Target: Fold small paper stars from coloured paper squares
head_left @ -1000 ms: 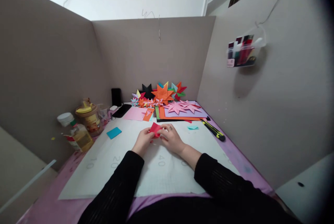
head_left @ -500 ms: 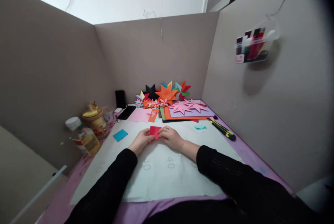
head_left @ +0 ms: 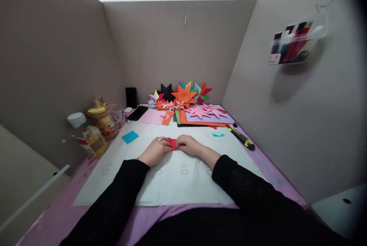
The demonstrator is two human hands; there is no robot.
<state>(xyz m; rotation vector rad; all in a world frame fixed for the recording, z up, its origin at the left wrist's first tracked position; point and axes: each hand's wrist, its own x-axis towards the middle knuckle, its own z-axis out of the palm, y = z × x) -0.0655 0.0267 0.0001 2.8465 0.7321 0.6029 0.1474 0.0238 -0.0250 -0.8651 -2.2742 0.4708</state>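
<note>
Paper: small red paper piece point(head_left: 172, 143) lies flat on the white gridded cutting mat point(head_left: 183, 188), mid tabletop point(head_left: 268, 169), right between my hands. Left hand point(head_left: 154, 151) is on its left edge, right hand point(head_left: 191, 146) on its right edge. Fingers point(head_left: 164, 143) of both are curled down and closed onto the piece, tips nearly meeting over it. Looks like I'm pinning it against the mat so it can't slide; can't tell if any corner is lifted, too small. Wrists rest on the mat, which steadies the grip.

Rest is parked out of the work zone:
- blue paper square point(head_left: 130, 137), far left on the mat, apart from my left hand
- teal scrap point(head_left: 218, 134) and yellow-black utility knife point(head_left: 241, 137), far right, knife off the mat's corner
- coloured sheets point(head_left: 205, 123) with pink stars on top, folded paper stars point(head_left: 183, 96) against the far wall
- bottle point(head_left: 91, 139), lidded jar point(head_left: 103, 120), black phone point(head_left: 137, 113) along the left side
</note>
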